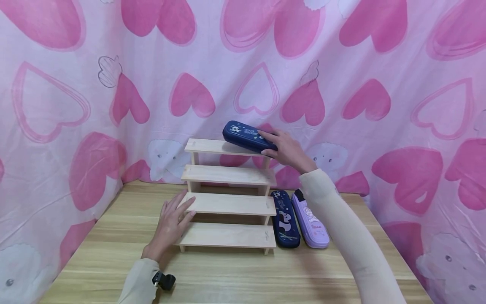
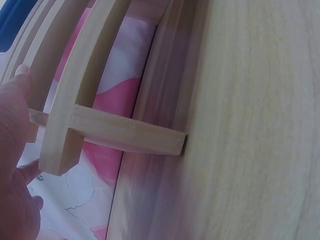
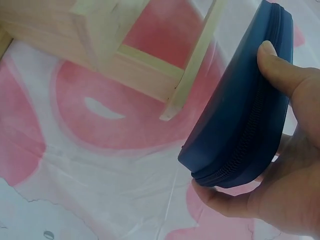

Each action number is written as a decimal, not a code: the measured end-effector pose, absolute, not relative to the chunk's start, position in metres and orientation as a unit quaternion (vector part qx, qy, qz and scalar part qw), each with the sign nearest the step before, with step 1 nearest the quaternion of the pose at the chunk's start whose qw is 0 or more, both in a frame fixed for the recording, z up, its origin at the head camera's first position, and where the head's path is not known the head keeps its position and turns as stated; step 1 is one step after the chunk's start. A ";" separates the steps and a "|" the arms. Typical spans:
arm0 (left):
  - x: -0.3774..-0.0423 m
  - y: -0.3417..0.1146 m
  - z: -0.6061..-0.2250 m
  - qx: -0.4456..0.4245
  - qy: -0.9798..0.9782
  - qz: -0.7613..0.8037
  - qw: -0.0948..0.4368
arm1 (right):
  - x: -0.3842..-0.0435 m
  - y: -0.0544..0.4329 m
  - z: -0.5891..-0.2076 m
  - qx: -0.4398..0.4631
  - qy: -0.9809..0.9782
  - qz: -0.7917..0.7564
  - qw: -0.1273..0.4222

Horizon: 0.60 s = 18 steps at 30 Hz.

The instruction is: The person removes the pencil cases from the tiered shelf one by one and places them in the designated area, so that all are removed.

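My right hand [image 1: 286, 150] holds a dark blue zippered pencil case [image 1: 244, 136] by its right end, thumb on one side and fingers on the other. The case is tilted, left end higher, over the top step of a pale wooden four-step display rack [image 1: 228, 174]. In the right wrist view, the zipper of the pencil case [image 3: 235, 115] runs along the side under the thumb. My left hand [image 1: 171, 223] rests against the left end of the rack's second step from the bottom, its fingers extended. A fingertip touches the rack [image 2: 65, 115] in the left wrist view.
Right of the rack, a second dark blue pencil case [image 1: 285, 219] with a panda print lies on the wooden table [image 1: 212, 278]. A purple pencil case [image 1: 310, 221] lies beside it, partly behind my right sleeve. A pink heart-print curtain [image 1: 243, 55] hangs behind.
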<state>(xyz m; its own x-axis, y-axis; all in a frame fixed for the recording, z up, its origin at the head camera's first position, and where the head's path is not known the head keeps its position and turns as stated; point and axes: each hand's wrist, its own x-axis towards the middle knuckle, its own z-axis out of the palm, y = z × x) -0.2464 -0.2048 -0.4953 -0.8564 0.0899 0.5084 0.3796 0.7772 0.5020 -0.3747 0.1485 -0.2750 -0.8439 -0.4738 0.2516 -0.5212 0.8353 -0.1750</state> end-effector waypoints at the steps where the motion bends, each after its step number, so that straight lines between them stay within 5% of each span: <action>1: -0.246 -0.205 -0.495 -0.129 -0.913 -0.308 0.235 | -0.374 0.151 -0.275 0.260 -0.953 0.122 0.101; 18: -0.248 -0.204 -0.493 -0.130 -0.912 -0.309 0.237 | -0.363 0.185 -0.283 0.228 -0.956 0.133 0.127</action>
<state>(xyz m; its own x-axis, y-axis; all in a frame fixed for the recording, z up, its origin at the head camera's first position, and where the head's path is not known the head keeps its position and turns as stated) -0.2475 -0.2043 -0.4932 -0.8534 0.0906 0.5134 0.3838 0.7755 0.5012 -0.3634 0.1850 -0.2827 -0.8638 -0.4026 0.3029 -0.4700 0.8606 -0.1963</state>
